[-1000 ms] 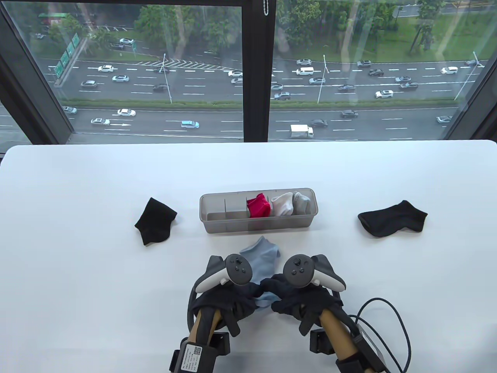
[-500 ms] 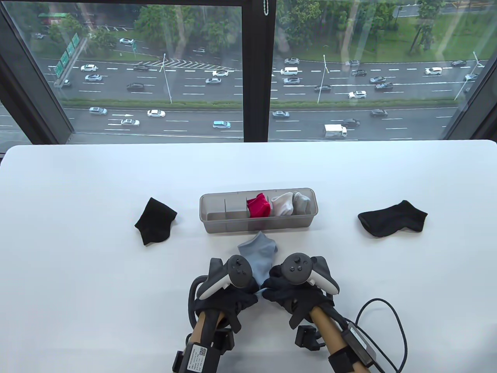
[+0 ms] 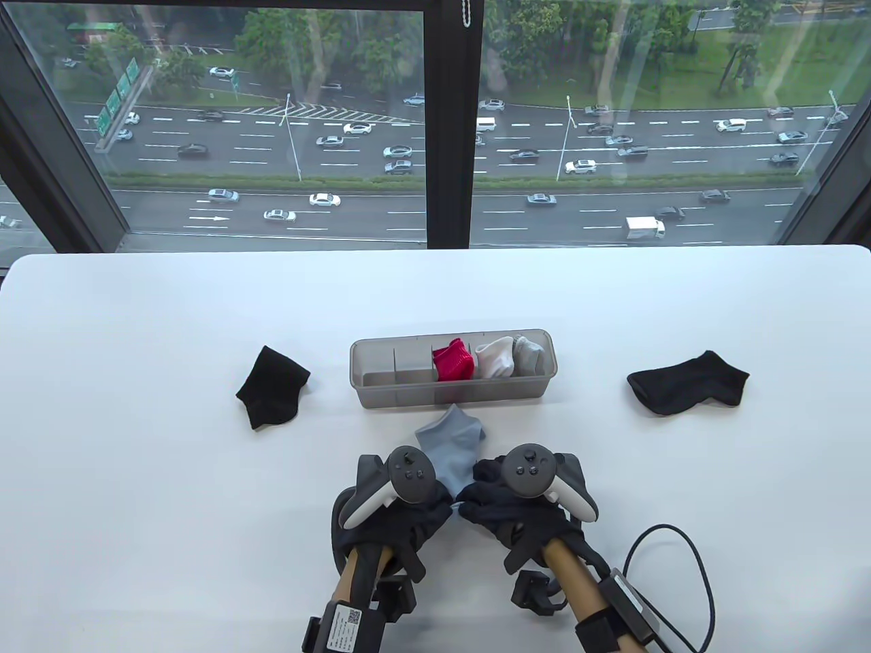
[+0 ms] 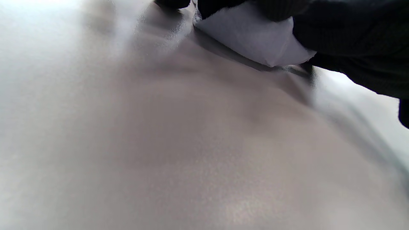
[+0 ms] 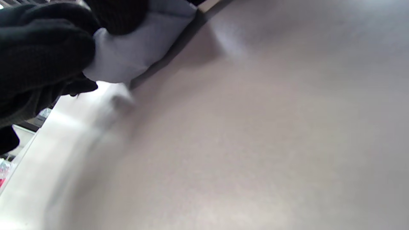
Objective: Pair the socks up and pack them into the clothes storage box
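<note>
Both gloved hands sit close together at the near edge of the white table (image 3: 136,326), and between them lies a pale blue sock (image 3: 450,442). It is a short ankle sock, soft and matte, flat on the tabletop with its far end fanned out toward the storage box (image 3: 381,398) and almost touching the box's near wall. Its near end narrows to a bunched point where the hands meet.

The left hand (image 3: 398,520) has its fingers curled around that near end; from the left wrist view the dark glove fingers (image 4: 351,38) fold over a rounded fold of the pale fabric, which sits just off the table. The right hand (image 3: 510,513) pinches the same end from the other side, its fingers (image 5: 41,51) wrapped over the cloth.

The box is a long, grey, see-through tray with dividers. Its right compartments hold a red sock bundle (image 3: 454,360), a white one (image 3: 495,358) and a grey one (image 3: 528,352), side by side. The left compartments show only the dividers.

One black sock (image 3: 272,386) lies flat to the left of the box, another black sock (image 3: 687,383) well off to the right.
</note>
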The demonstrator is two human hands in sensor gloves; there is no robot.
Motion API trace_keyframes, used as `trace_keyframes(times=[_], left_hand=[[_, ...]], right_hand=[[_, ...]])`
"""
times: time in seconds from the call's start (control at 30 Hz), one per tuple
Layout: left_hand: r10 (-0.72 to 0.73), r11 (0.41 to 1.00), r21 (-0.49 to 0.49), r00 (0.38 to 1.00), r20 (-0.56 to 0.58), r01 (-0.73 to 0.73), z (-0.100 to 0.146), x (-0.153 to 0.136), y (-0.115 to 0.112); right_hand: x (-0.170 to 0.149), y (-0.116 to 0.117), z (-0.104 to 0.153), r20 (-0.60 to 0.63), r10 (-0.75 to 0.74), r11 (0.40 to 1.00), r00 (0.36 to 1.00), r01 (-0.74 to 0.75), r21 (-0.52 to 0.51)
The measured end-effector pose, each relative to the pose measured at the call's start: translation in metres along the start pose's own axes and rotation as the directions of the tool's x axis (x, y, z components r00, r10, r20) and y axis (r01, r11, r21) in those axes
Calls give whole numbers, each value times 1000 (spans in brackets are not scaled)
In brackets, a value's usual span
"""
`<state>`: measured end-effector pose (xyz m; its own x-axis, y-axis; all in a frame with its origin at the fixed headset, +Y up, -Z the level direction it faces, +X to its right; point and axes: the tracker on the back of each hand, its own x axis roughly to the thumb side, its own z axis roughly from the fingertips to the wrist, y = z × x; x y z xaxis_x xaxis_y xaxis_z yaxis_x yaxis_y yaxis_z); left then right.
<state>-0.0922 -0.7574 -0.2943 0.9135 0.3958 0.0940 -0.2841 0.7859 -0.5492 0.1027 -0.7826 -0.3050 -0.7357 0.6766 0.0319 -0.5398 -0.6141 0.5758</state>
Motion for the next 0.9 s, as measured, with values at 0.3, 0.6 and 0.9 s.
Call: trace_keyframes(times=[0.3, 0.6, 0.9], left_hand=[[-73, 996, 58, 997, -12, 74, -1, 6, -2], [-101, 995, 23, 995, 7, 100, -1, 12, -7], [-133, 982, 133, 991, -7, 133, -1, 12, -5]], right_hand=[[-3, 1, 1, 23, -70, 997, 997, 69, 30], [-2, 2, -1, -38, -139, 990, 990, 139, -16], [-8, -1, 1, 21, -135, 990, 991, 134, 44]])
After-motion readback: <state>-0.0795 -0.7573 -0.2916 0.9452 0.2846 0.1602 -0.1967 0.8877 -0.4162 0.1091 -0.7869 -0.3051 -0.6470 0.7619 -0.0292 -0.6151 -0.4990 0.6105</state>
